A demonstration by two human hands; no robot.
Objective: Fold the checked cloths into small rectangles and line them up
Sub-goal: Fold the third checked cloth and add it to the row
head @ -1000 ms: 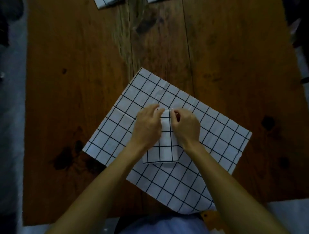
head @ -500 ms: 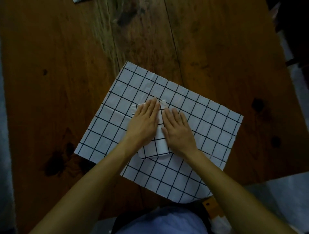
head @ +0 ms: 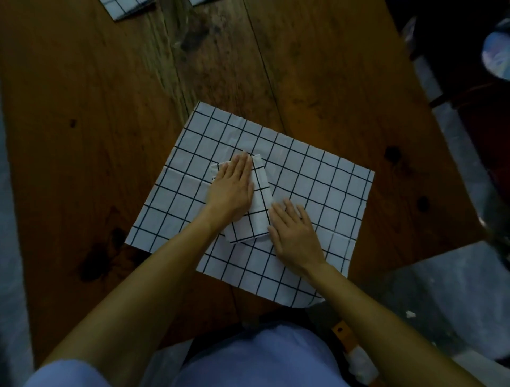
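A small folded checked cloth (head: 258,201), white with black grid lines, lies on top of a larger checked cloth (head: 317,190) spread flat on the wooden table (head: 82,110). My left hand (head: 231,187) presses flat on the folded cloth's upper left part, fingers straight. My right hand (head: 295,232) lies flat beside the folded cloth's lower right edge, resting on the spread cloth with fingers straight. Neither hand grips anything.
Two more folded checked cloths sit at the table's far edge, one at the top left (head: 124,7) and one further right (head: 201,2), both cut off by the frame. Grey floor (head: 455,303) shows past the table's right side.
My hands went from pinching the folded cloth's top edge to pressing flat on it. My right hand has since slid down and right, off the folded cloth onto the spread one.
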